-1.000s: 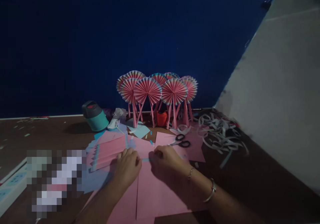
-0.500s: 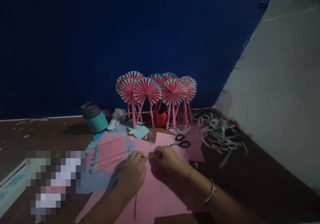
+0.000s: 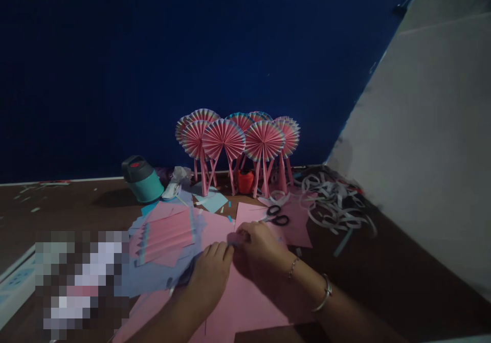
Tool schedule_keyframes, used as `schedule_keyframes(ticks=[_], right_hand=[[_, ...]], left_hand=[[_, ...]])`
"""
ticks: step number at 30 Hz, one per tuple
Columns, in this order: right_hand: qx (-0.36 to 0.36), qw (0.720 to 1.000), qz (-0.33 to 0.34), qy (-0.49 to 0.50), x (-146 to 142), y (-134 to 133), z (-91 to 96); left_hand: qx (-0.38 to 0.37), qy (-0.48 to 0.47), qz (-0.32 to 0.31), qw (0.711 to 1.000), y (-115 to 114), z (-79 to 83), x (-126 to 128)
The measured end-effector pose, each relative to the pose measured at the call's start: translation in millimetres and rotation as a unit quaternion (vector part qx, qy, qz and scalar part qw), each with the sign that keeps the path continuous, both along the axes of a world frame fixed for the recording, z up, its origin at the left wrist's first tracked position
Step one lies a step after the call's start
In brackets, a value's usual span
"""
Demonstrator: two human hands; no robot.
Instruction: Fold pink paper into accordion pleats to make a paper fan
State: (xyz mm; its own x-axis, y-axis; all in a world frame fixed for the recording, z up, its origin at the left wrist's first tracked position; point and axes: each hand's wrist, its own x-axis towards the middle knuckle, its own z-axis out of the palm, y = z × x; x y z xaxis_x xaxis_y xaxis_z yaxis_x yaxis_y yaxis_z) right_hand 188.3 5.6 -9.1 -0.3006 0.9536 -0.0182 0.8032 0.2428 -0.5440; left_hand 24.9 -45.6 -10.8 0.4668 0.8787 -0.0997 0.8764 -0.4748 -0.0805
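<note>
My left hand (image 3: 213, 269) and my right hand (image 3: 264, 241) meet over large pink paper sheets (image 3: 261, 302). The bent fingers of my right hand pinch a small pinkish piece of paper (image 3: 235, 238), dim in the shadow. The left fingertips are closed at the near edge of that same piece; its full shape is hidden by my fingers. Just beyond my right hand lie scissors (image 3: 276, 215) with black handles. To the left, a pleated pink paper (image 3: 169, 235) with pale blue edges rests on other sheets.
Several pink folding paper fans (image 3: 223, 141) stand at the back around a red-orange container (image 3: 246, 181). A teal bottle (image 3: 146, 185) leans at the left. Curled white strips (image 3: 341, 202) pile up at the right. A power strip (image 3: 17, 281) lies at the left edge.
My left hand has shifted slightly right and nearer my right hand, its fingers now flatter against the paper. The right hand stays almost in place. The whole view has drifted a little.
</note>
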Motion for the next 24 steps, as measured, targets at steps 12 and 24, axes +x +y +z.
schedule_keyframes(ticks=[12,24], right_hand=[[0.014,1.0,-0.006,-0.013,20.9,8.7,1.0],[-0.02,0.998,0.014,-0.057,37.9,15.1,14.6]], left_hand=[[0.006,0.003,0.004,1.0,-1.3,-2.3,-0.4],[-0.009,-0.003,0.002,1.0,-0.3,-4.9,-2.3]])
